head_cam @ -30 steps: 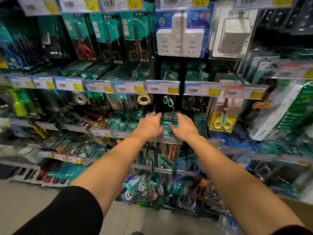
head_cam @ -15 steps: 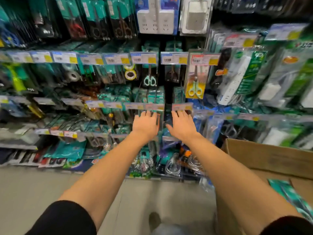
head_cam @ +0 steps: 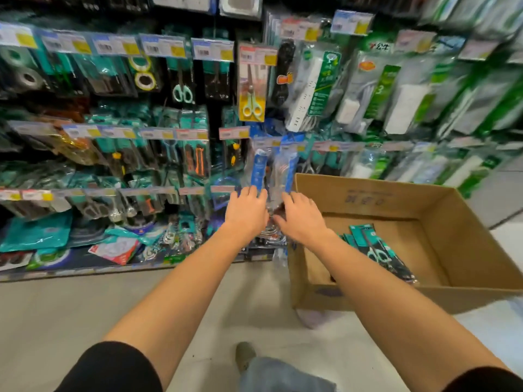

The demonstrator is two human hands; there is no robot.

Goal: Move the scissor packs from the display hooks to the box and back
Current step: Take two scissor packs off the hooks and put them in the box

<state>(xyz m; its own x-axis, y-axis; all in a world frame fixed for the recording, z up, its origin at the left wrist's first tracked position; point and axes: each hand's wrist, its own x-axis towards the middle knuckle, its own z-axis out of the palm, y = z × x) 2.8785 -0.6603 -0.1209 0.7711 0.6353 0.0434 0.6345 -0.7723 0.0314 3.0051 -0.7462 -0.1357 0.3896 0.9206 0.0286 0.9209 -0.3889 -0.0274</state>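
Observation:
My left hand [head_cam: 248,212] and my right hand [head_cam: 300,217] are side by side, low in front of the shelf, just left of the cardboard box [head_cam: 368,185]. Both press on a stack of packs [head_cam: 274,211] held between them; only a dark, glossy sliver of it shows. Several teal scissor packs [head_cam: 377,250] lie inside the box on its floor. More scissor packs hang on display hooks above: a mint-handled pair [head_cam: 182,80] and a yellow-handled pair [head_cam: 252,93].
Blue-carded packs [head_cam: 259,171] hang right behind my fingers. Power strips in green packaging [head_cam: 314,89] fill the hooks to the right, tape rolls [head_cam: 144,76] to the left. The box sits on the pale floor; my shoe [head_cam: 244,355] is below.
My hands have dropped from the middle hook row to the bottom rows and shifted right, toward the box. The view has tilted down, bringing the box fully into sight.

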